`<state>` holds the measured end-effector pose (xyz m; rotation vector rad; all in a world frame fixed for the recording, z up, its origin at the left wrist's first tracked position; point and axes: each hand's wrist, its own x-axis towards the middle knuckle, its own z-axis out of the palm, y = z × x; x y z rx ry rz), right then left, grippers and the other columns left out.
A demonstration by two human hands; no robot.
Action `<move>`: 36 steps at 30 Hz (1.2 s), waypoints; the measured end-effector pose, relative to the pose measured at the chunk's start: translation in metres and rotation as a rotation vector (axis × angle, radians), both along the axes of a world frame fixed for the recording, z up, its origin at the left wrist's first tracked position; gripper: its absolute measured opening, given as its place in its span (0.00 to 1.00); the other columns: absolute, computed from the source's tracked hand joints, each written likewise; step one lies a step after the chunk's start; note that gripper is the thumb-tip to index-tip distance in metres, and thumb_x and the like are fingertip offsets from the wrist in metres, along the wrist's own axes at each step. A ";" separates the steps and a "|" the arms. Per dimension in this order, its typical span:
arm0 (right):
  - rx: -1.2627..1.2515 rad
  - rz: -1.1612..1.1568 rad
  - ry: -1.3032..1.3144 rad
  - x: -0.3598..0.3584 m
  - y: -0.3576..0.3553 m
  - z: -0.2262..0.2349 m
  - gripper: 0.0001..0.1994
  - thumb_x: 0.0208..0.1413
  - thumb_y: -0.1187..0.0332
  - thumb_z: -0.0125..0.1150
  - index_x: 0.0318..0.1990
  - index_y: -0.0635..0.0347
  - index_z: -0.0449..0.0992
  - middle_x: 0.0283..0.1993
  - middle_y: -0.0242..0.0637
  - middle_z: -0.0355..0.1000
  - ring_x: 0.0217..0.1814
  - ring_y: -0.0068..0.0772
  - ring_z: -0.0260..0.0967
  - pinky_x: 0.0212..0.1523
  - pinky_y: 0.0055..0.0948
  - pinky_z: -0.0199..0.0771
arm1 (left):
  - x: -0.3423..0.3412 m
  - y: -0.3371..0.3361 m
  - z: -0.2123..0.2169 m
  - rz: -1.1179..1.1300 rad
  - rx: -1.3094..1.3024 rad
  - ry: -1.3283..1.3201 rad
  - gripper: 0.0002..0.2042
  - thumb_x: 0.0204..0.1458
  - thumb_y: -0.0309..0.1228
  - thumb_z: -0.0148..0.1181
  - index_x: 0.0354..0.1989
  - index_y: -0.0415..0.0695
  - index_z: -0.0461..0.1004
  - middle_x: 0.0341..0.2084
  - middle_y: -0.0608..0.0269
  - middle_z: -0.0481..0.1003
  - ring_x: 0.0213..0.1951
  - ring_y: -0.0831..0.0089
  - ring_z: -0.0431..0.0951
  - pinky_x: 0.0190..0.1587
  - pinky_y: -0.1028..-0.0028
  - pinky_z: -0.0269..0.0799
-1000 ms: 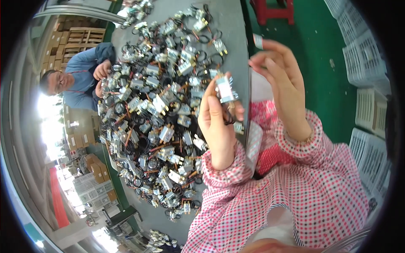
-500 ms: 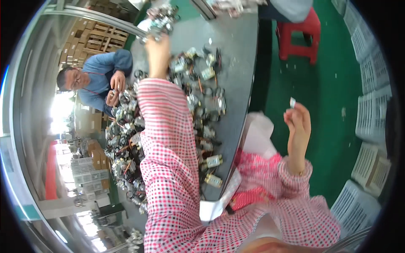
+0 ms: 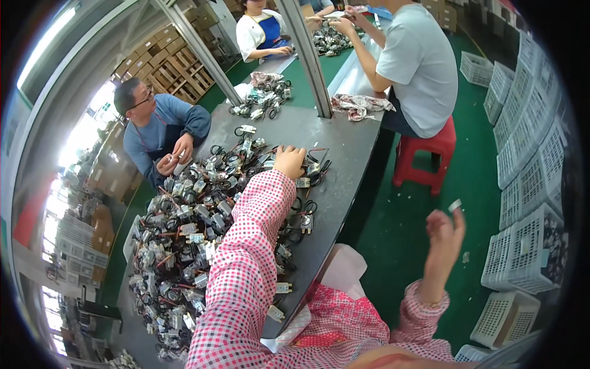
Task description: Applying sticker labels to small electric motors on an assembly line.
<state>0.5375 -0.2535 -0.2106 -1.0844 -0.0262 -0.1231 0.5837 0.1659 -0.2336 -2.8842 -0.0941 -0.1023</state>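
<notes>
My left hand (image 3: pixel 290 162) reaches forward over the right side of a big heap of small electrical parts (image 3: pixel 203 215) with coiled black leads. Its fingers curl down among the parts, and what they grip is hidden. A single part with a coiled lead (image 3: pixel 306 220) lies nearer me, to the right of my sleeve. Off the table's right edge, my right hand (image 3: pixel 444 249) is raised above the floor, blurred, with one finger stretched up and apart from the others. A small white piece (image 3: pixel 455 205) shows at that fingertip; whether it is wrapped on or stuck there is unclear.
A metal post (image 3: pixel 307 61) rises from the grey table (image 3: pixel 341 166) beside a crumpled cloth (image 3: pixel 359 106). One person (image 3: pixel 163 123) works at the left; another (image 3: pixel 418 67) sits on a red stool (image 3: pixel 427 154). White crates (image 3: pixel 519 246) line the right.
My left hand has come back from the table's far end to the heap's right side. My right hand's finger has straightened, and the view has tilted up, showing more people.
</notes>
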 end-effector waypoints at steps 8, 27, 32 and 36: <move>-0.079 -0.022 -0.871 -0.013 -0.039 0.168 0.23 0.61 0.68 0.35 0.62 0.68 0.44 0.58 0.49 0.60 0.49 0.39 0.66 0.56 0.34 0.63 | -0.042 0.013 0.044 0.102 -0.026 -0.161 0.14 0.41 0.32 0.56 0.36 0.43 0.63 0.23 0.54 0.75 0.31 0.56 0.76 0.34 0.59 0.69; 0.087 0.010 -1.633 -0.113 -0.032 0.416 0.19 0.59 0.67 0.39 0.57 0.65 0.53 0.57 0.45 0.60 0.53 0.34 0.63 0.59 0.33 0.59 | -0.275 -0.119 0.143 -0.197 -2.342 -0.817 0.14 0.56 0.27 0.50 0.50 0.39 0.62 0.43 0.57 0.70 0.42 0.66 0.74 0.44 0.69 0.73; -0.006 0.313 -1.527 -0.131 0.028 0.421 0.19 0.59 0.67 0.40 0.55 0.64 0.56 0.57 0.45 0.60 0.54 0.33 0.62 0.59 0.32 0.58 | -0.278 -0.117 0.119 -0.405 -2.781 -0.785 0.14 0.57 0.33 0.46 0.50 0.41 0.64 0.47 0.58 0.69 0.48 0.65 0.70 0.54 0.66 0.64; -0.167 0.513 -1.312 -0.138 0.054 0.406 0.18 0.58 0.66 0.41 0.54 0.64 0.58 0.57 0.44 0.61 0.55 0.32 0.61 0.60 0.32 0.57 | -0.285 -0.108 0.139 -0.229 -2.891 -0.779 0.14 0.56 0.32 0.45 0.45 0.34 0.67 0.43 0.52 0.71 0.44 0.61 0.72 0.50 0.66 0.69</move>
